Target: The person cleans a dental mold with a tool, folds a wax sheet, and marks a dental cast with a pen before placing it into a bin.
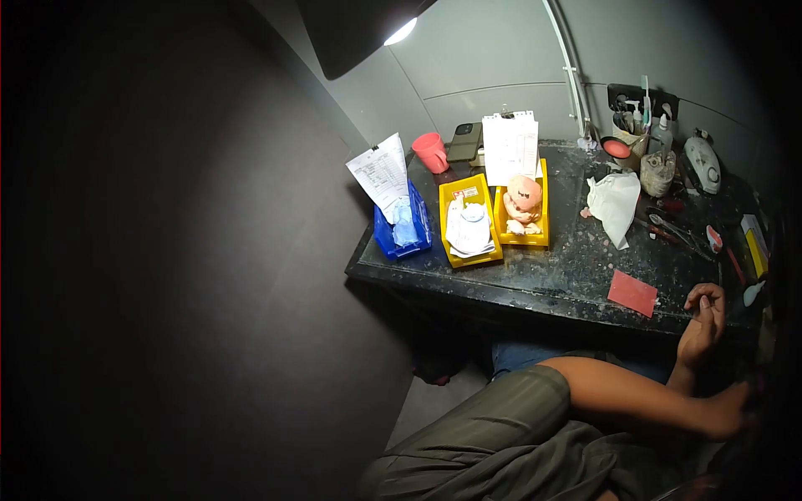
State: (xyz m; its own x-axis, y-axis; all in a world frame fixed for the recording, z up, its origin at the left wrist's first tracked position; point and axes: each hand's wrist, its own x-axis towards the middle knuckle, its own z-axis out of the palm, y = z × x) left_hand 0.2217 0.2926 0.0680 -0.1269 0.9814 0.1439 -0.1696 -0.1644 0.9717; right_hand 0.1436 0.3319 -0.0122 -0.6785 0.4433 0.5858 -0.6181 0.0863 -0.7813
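Note:
My left forearm reaches across to the right from an olive sleeve. My left hand point(742, 409) lies in the dark at the right, blurred, and its fingers cannot be made out. Past that forearm, my right hand point(706, 324) rests at the front edge of the black workbench point(535, 271), fingers loosely bent, with nothing visible in them. Nearest to it on the left is a flat pink sheet point(632, 292) that looks like dental wax. A white crumpled cloth or tissue point(614, 204) lies further back.
A blue bin point(386, 238) and two yellow bins point(478, 259) hold papers and dental models. Behind stand a pink mug point(430, 153) and a phone point(464, 142). Hand tools point(681, 234), a tool cup point(626, 134) and a yellow box point(754, 246) crowd the right. A lamp point(355, 33) hangs above.

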